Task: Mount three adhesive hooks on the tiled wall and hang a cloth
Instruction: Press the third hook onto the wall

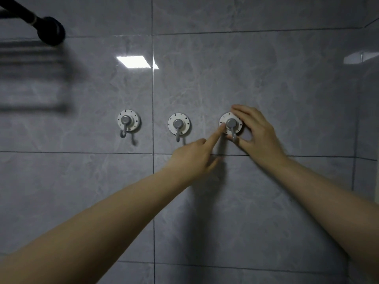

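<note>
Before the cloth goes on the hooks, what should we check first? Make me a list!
1. Three hooks on the wall: left hook, middle hook, right hook: ok.
2. Hooks in a level row: roughly, ok.
3. Right hook pressed flat: left hand pushes it with one finger, right hand grips its edge; stuck firmly: cannot tell.
4. Hands free for the cloth: not ok, both busy.
5. Cloth nearby: cannot tell, none in view.
</note>
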